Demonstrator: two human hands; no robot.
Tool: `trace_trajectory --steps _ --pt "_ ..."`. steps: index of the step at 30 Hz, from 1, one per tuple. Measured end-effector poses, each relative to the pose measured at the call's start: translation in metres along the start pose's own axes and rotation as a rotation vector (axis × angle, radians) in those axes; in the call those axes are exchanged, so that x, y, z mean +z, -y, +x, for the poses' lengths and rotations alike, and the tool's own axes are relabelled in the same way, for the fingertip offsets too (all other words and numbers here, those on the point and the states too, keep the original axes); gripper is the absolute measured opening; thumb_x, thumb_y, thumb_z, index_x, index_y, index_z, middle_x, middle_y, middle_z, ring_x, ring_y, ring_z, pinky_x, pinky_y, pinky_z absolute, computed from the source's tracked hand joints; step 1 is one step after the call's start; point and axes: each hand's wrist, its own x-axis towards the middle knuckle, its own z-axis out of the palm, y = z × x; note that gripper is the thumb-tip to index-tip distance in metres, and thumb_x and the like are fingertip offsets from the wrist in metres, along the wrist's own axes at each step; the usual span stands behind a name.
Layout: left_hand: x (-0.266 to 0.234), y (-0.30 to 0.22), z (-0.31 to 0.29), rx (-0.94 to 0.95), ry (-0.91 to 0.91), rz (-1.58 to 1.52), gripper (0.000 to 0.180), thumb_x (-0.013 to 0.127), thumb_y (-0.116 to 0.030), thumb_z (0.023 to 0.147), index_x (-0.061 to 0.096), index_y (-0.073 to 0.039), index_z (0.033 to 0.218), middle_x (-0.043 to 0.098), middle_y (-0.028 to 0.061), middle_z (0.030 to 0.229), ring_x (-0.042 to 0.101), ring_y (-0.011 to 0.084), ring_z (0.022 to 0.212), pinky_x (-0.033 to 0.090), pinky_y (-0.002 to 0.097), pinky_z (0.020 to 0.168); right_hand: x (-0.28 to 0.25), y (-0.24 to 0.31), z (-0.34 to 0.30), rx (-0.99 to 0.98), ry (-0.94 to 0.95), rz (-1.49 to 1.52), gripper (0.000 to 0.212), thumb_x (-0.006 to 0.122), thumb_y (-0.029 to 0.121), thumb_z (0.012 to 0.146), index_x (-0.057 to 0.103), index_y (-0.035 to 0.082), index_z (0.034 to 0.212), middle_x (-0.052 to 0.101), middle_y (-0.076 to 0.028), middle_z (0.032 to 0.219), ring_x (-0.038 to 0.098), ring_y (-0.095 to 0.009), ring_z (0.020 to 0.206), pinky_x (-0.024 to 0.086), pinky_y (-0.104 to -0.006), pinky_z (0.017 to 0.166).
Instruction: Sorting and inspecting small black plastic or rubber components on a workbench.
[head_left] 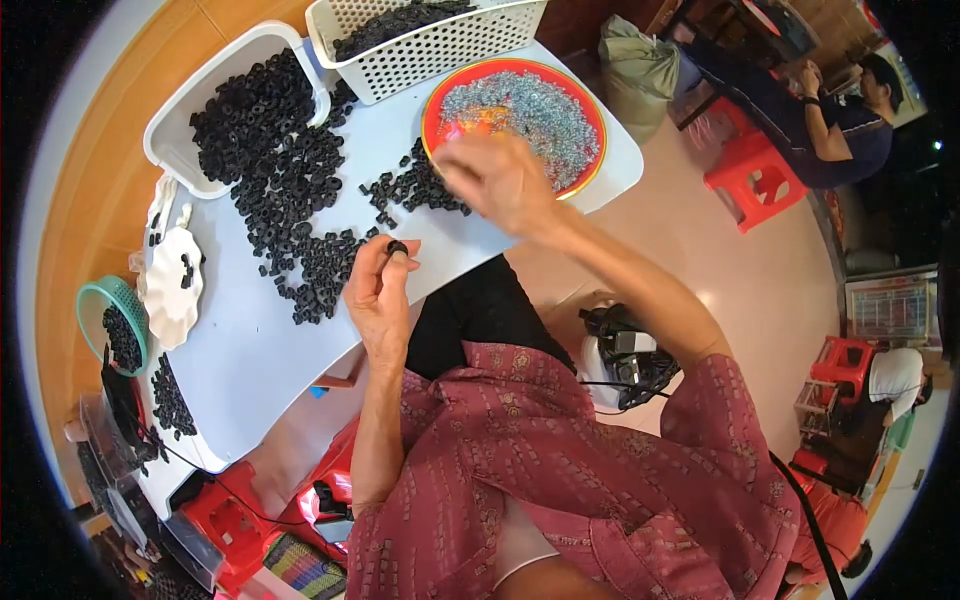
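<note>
My left hand [380, 295] is raised over the table's front edge, with a small black plastic piece [397, 247] pinched between thumb and fingertips. Smeared by motion, my right hand [505, 180] hovers by the near left side of a red plate [598, 140] with a yellow rim. Many small shiny silvery pieces [530, 110] fill that plate. Whether the right fingers hold anything is too blurred to see. Between the hands lies a small heap of black pieces [415, 187]. A larger black pile [290, 210] spreads out left of it.
The white table [240, 385] also bears a white tub [165, 125] tipped toward the pile, a perforated white basket [440, 62] and a scalloped white dish [172, 310]. Left stands a green basket [84, 305]. Red stools [755, 185], a sack [635, 75] and other people [840, 130] are to the right.
</note>
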Motion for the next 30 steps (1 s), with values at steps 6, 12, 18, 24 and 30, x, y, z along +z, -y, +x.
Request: trace_trajectory --steps 6,12,18,24,30 --pt "0.003 0.0 0.0 -0.089 0.004 -0.038 0.019 0.056 -0.006 0.088 0.06 0.003 0.105 0.067 0.0097 0.089 0.06 0.0109 0.073 0.049 0.0254 0.07 -0.009 -0.045 0.016 -0.194 0.23 -0.374 0.008 0.064 0.008 0.076 0.065 0.002 0.082 0.061 -0.013 0.076 0.06 -0.03 0.079 0.049 -0.0418 0.072" --pt "0.002 -0.003 0.003 -0.117 0.033 -0.042 0.022 0.055 -0.009 0.091 0.059 0.002 0.11 0.067 0.0094 0.091 0.058 0.0102 0.072 0.049 0.0252 0.07 -0.009 -0.032 0.017 -0.08 0.15 -0.242 0.007 0.063 0.005 0.076 0.063 0.001 0.081 0.064 -0.011 0.073 0.061 -0.027 0.071 0.049 -0.0372 0.067" --pt "0.001 -0.002 0.005 -0.108 0.052 -0.002 0.022 0.053 -0.009 0.092 0.058 0.002 0.111 0.067 0.0093 0.091 0.059 0.0103 0.073 0.049 0.025 0.069 -0.006 0.018 0.018 0.09 0.341 0.134 0.013 0.063 0.003 0.077 0.066 0.002 0.09 0.066 -0.008 0.08 0.065 -0.018 0.074 0.05 -0.0306 0.067" --pt "-0.002 0.0 0.004 -0.097 0.072 0.005 0.023 0.052 -0.009 0.093 0.059 0.002 0.112 0.066 0.0075 0.089 0.06 0.0108 0.076 0.05 0.025 0.069 0.009 0.026 0.015 -0.063 0.402 0.18 0.014 0.063 0.001 0.077 0.068 0.003 0.09 0.066 -0.009 0.084 0.065 -0.022 0.075 0.051 -0.032 0.068" --pt "-0.006 0.005 0.005 -0.072 0.101 -0.006 0.025 0.052 -0.008 0.093 0.059 0.002 0.115 0.065 0.0064 0.088 0.061 0.0112 0.077 0.051 0.025 0.07 0.019 0.026 0.01 -0.061 0.375 0.223 0.015 0.064 0.001 0.076 0.068 0.003 0.09 0.066 -0.009 0.084 0.065 -0.024 0.074 0.052 -0.0324 0.066"
